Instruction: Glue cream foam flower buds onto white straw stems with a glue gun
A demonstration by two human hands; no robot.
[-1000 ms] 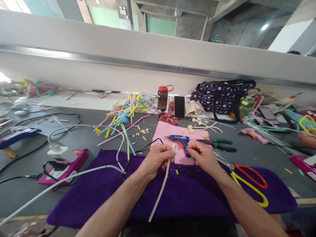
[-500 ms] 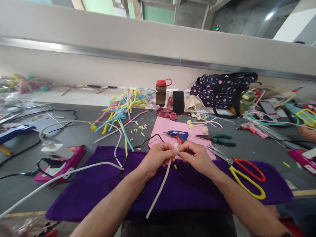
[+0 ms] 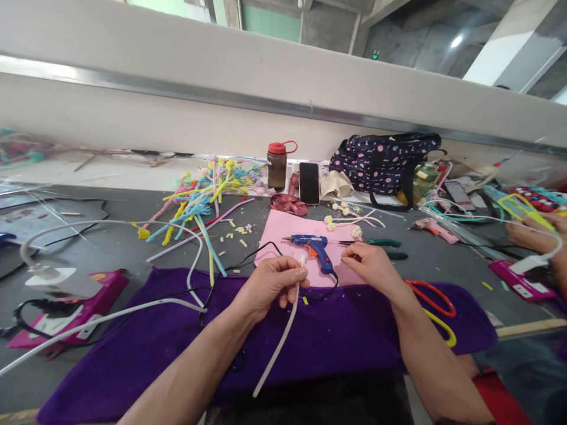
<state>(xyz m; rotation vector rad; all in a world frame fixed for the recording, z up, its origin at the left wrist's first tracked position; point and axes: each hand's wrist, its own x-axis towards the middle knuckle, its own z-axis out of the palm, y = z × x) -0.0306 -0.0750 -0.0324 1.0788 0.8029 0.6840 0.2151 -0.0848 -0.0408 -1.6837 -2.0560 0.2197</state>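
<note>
Left hand (image 3: 275, 282) pinching pale stem (image 3: 286, 328), right hand (image 3: 372, 267) (grip unclear) near blue glue gun (image 3: 309, 240)

We hold a long, slender, cream-white stem of soft-looking material (image 3: 283, 341), pinched near its upper end in our left hand (image 3: 277, 282); a pale tip (image 3: 303, 260) pokes above the grip, and the gently bowed length slants down toward us, lower end free.

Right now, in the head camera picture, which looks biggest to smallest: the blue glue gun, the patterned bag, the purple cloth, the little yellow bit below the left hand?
1. Purple cloth
2. Patterned bag
3. Blue glue gun
4. Little yellow bit
</note>
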